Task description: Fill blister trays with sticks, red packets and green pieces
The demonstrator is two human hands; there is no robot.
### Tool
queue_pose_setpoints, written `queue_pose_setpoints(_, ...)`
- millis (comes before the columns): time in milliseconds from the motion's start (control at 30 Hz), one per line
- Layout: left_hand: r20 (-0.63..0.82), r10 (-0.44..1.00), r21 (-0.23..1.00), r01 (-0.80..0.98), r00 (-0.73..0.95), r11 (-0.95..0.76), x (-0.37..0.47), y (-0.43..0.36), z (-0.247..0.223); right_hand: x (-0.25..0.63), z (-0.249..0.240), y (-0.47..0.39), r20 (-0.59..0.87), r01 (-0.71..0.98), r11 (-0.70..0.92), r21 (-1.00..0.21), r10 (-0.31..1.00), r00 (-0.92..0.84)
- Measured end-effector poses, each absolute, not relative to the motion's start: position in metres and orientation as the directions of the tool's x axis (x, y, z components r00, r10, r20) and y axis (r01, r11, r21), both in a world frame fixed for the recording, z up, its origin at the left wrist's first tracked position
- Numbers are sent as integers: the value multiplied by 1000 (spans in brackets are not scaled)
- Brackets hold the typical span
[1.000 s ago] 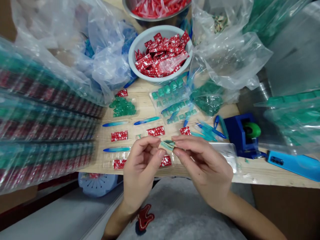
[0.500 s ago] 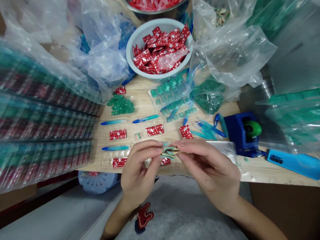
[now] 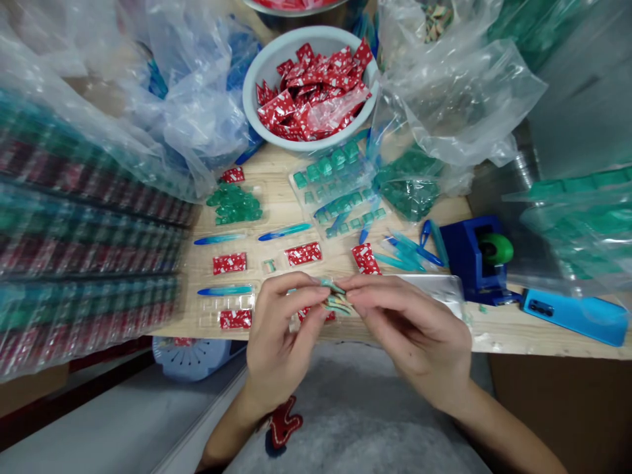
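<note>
Both hands meet over the table's front edge, pinching a small stack of pale green and yellowish folded slips [image 3: 338, 303] between their fingertips. My left hand [image 3: 284, 336] grips its left end, my right hand [image 3: 419, 336] its right end. Behind and below the fingers, a red patterned packet [image 3: 324, 316] is partly covered. Left of my left hand, a clear plastic tray [image 3: 210, 306] holds a blue-teal pen-like stick [image 3: 224, 290] and another red packet [image 3: 236, 319]. Just beyond the hands lie a red packet [image 3: 303, 253] and a small pale slip [image 3: 269, 266].
A pale bowl [image 3: 251, 105] of red packets stands at the back. Packed trays [image 3: 89, 230] are stacked at left. Green pieces [image 3: 234, 204] fill a small tray. At right are a blue tape dispenser [image 3: 457, 263], a blue phone [image 3: 575, 316] and plastic bags [image 3: 464, 99].
The view has shifted slightly, so the table things sit a little higher and further left. Both hands still pinch the slips, whose layers now look a bit more fanned apart.
</note>
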State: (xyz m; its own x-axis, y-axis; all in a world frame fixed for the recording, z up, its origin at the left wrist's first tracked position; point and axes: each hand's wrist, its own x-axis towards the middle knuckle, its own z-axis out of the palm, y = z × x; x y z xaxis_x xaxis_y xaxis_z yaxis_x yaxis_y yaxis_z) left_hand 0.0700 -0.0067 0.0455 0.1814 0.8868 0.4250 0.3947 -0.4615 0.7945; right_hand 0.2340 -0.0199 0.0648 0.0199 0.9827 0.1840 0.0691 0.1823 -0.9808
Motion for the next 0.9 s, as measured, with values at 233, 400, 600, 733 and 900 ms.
queue_pose_setpoints(233,392,891,820,353,229,-451,66,-5,48,233,65,-19,28,-28,31,-999,994,107)
queue_pose_setpoints(400,358,895,831,345,268,-436,64,-5,49,232,62,-20,161,85,153,-985,981,103)
queue_pose_setpoints(600,308,915,879,288,262,-379,67,-4,49,233,61,-21,238,173,226,-959,970,49)
queue_pose_setpoints(733,296,922,894,267,249,-359,69,-3,48,236,62,-22,201,183,198,-963,980,-2)
queue_pose_setpoints(900,311,909,869,306,277,-390,68,-4,50,237,64,-22,78,58,77,-995,997,15)
